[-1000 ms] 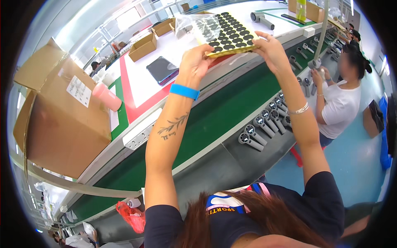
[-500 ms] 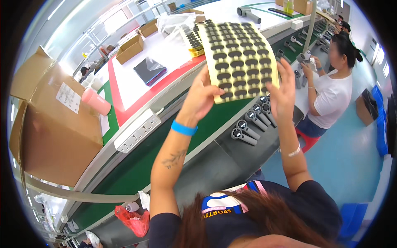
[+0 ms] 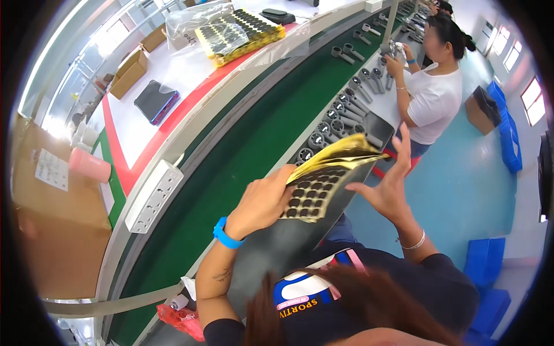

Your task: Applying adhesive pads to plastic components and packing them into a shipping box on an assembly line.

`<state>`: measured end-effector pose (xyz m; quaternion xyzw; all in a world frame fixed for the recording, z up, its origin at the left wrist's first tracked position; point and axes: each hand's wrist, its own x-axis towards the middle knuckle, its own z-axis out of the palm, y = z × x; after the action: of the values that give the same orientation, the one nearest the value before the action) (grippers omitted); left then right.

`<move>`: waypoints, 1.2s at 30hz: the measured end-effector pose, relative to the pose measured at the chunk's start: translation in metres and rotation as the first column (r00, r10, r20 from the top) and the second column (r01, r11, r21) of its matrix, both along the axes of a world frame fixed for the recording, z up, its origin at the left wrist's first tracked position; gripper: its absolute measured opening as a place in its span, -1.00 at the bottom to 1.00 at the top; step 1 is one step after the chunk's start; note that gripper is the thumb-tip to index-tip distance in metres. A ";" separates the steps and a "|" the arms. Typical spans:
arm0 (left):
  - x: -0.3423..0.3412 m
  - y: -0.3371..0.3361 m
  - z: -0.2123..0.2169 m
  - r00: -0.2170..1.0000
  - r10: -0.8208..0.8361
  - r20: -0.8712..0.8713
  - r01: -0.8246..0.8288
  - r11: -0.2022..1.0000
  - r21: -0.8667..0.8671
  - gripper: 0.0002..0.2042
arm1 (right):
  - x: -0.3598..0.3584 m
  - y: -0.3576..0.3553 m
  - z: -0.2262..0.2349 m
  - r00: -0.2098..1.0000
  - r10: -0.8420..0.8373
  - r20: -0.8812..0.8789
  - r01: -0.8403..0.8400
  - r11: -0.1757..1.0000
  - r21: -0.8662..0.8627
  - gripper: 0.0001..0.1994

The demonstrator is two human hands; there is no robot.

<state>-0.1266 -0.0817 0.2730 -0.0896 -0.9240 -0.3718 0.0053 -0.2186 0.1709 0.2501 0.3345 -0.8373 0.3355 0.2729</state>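
My left hand (image 3: pixel 261 200) grips a small bunch of yellow-backed sheets of dark round stickers (image 3: pixel 314 194) by their left side. The sheets are bent and fanned apart at the upper edge, and the lowest one shows rows of dark pads. To their right, my right hand (image 3: pixel 388 193) is open with thumb and fingers spread, apart from the sheets and holding nothing. Just beyond the sheets, grey handheld-fan-like parts (image 3: pixel 330 130) with round heads lie in a row along the workbench.
A green conveyor belt (image 3: pixel 231 167) runs alongside. Across it, the white table carries a stack of sticker sheets (image 3: pixel 242 36), a dark phone-like device (image 3: pixel 156 102) and a pink cup (image 3: pixel 90 165). A power strip (image 3: pixel 153 196) lines its edge. A co-worker (image 3: pixel 435 86) sits at right.
The sheets have come down and nearer, turning from spread flat to bent and fanned. My right hand has let go of them. The view has shifted, showing more of the belt.
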 end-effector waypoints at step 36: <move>0.066 0.012 -0.180 0.745 0.571 0.345 -0.460 0.065 0.886 -0.48 | 0.013 -0.106 -0.134 -0.181 0.536 0.825 -0.219 0.795 -0.565 -0.42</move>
<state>-0.0602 -0.0699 0.0930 0.2473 -0.4867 -0.8051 0.2319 -0.2055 0.0652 0.1163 0.1938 -0.5829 0.6237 -0.4834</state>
